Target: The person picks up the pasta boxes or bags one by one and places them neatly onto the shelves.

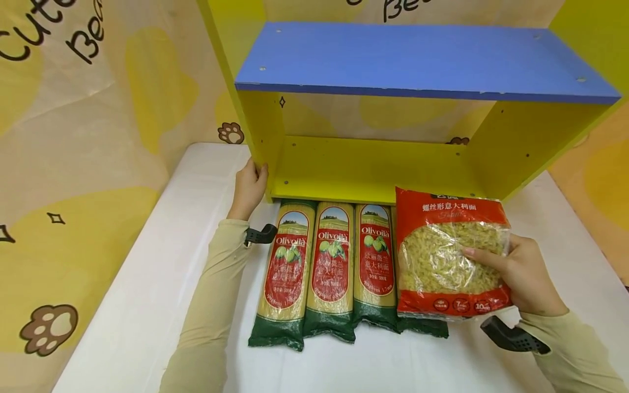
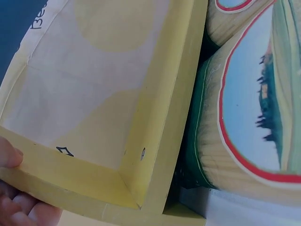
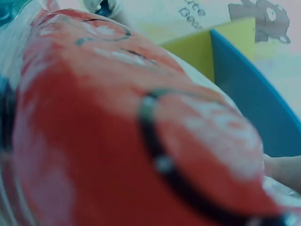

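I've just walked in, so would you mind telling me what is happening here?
A person's right hand holds a red pasta bag, which partly hides the rightmost of four spaghetti packs in the head view. The packs lie side by side in front of a yellow shelf unit. The left hand grips the unit's left side.

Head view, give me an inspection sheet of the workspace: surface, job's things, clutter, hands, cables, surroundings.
Surface: flat white tabletop, no spills seen
Job's things: at least four long green-ended plastic spaghetti packets, side by side; red-and-clear plastic pasta bag, covering much of the rightmost packet; yellow boxy shelf unit with flat blue board
Clutter: nothing seen
Hands: left hand grips the shelf unit's left side edge; right hand holds the bag, thumb on its front
Cables: nothing seen
Surroundings: cream backdrop with yellow patches and brown paw prints
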A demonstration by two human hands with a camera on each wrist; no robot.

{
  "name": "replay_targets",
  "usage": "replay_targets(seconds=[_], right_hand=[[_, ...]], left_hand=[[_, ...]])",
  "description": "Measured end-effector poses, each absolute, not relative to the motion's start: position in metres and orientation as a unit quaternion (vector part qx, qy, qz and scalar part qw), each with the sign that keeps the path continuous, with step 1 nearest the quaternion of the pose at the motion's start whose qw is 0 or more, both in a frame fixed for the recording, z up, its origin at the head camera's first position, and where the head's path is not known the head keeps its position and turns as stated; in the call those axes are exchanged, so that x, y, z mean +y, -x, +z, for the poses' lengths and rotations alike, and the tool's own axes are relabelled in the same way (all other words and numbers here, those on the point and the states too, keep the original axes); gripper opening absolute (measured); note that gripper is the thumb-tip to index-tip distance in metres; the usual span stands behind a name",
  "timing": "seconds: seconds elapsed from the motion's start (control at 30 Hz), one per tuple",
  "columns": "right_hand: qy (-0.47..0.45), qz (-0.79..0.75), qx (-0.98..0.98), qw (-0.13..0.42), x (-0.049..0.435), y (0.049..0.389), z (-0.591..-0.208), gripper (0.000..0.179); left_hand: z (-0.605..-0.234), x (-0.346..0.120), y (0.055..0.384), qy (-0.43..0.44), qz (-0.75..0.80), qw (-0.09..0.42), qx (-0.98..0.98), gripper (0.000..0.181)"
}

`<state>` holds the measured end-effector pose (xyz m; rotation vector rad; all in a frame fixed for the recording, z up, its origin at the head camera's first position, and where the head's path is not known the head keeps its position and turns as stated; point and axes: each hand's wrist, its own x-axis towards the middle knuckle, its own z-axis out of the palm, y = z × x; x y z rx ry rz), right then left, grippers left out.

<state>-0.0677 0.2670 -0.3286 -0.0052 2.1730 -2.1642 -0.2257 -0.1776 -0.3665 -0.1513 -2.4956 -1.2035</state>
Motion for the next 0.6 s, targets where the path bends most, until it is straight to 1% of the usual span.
replay_targets(seconds=[0.4,0.6], right_hand=[[0.027,-0.731,0.681,0.023,0.256,0.072,-0.289,0.026],[0.04,-0.726,0.686,0.018,0.255,0.078,-0.261,0.032]], left_hand=[[-0.367,-0.177,0.224,0.054,-0.436,0.172,-0.882,0.028],[-0.366,-0.179,0.223,0.059,-0.436,0.175,-0.881,0.026]])
